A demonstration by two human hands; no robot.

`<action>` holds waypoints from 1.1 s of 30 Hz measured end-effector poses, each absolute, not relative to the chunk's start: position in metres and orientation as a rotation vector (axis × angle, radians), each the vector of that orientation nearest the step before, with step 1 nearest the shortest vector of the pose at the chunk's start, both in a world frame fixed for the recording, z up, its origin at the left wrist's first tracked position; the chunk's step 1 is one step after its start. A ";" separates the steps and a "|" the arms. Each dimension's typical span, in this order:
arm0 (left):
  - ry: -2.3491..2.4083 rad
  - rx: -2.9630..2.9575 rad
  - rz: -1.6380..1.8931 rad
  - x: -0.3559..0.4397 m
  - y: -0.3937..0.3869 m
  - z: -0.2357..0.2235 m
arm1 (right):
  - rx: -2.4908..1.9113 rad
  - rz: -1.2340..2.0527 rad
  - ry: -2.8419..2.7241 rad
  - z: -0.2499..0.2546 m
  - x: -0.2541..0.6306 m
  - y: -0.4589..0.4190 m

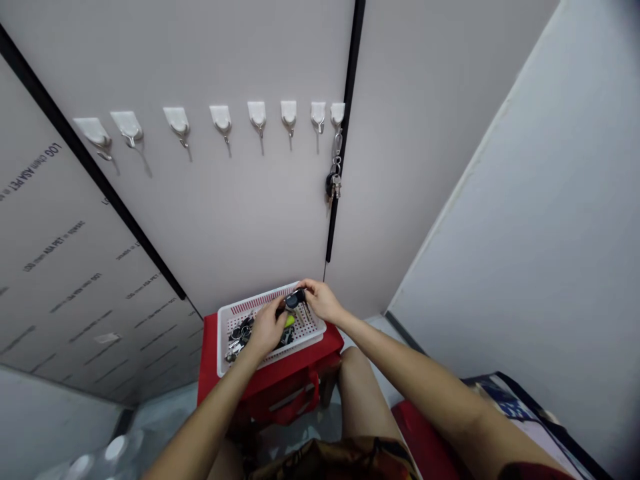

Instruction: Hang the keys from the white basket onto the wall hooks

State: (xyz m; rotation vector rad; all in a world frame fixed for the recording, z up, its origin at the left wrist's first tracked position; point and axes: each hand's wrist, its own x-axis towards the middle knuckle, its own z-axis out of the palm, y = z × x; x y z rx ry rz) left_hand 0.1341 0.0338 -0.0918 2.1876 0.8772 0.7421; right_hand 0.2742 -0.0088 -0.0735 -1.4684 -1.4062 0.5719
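A white perforated basket (227, 317) sits on a red stool (210, 373) below me and holds several keys and key fobs (239, 334). My left hand (267, 328) reaches into the basket with its fingers curled around a yellow-green tag (290, 321). My right hand (323, 299) pinches a dark key fob (295, 299) at the basket's far rim. Both hands meet on this key bunch. On the wall above runs a row of white adhesive hooks (223, 117). One key bunch (334, 180) hangs from the rightmost hook (338, 113).
A black vertical strip (345, 133) divides the wall panels. A slanted panel with printed text (75, 267) leans at the left. A grey wall rises at the right. My bare knees are under the stool, and a red seat with a patterned bag (505, 400) lies at the lower right.
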 end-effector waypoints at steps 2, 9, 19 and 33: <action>0.750 1.937 0.738 0.141 0.033 -0.086 | -1.332 0.717 -1.218 -0.073 0.271 -0.006; 0.646 1.487 0.655 0.150 0.031 -0.077 | -0.917 1.144 -0.802 -0.068 0.263 -0.014; 0.898 2.117 0.383 0.143 0.036 -0.038 | -1.261 0.871 -1.095 -0.064 0.278 -0.025; 1.233 2.742 0.476 0.173 0.010 0.021 | -1.658 0.180 -1.646 -0.036 0.271 -0.046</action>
